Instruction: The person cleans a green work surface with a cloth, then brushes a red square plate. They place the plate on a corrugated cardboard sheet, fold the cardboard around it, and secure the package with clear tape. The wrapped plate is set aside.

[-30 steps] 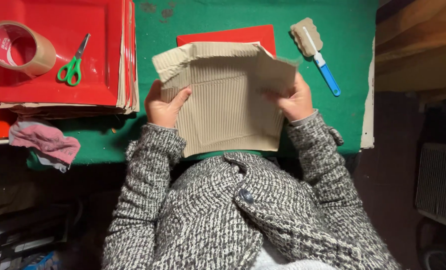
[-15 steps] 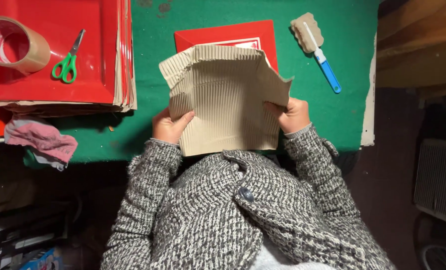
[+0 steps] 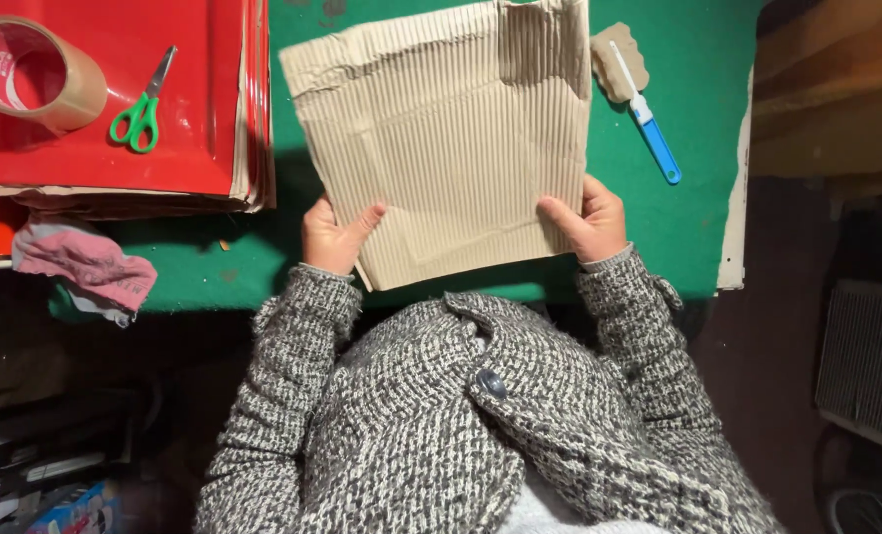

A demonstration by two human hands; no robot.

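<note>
Counted items on the green table

One corrugated cardboard sheet (image 3: 451,138) is gripped between the fingers; one scissors (image 3: 142,107), one tape roll (image 3: 31,74), one brush (image 3: 639,99) are seen beyond them.

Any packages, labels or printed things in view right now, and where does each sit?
Tape roll: top left on the red sheets, round, brownish, red-printed core.
Red sheets: stacked at upper left, flat, glossy.
Colourful boxes: bottom left in shadow, print too dim to make out.
Corrugated cardboard: centre, held by both hands, plain brown, no label.

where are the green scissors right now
In the head view, the green scissors lie upper left on the red sheets, between the tape roll and the corrugated cardboard.
</note>
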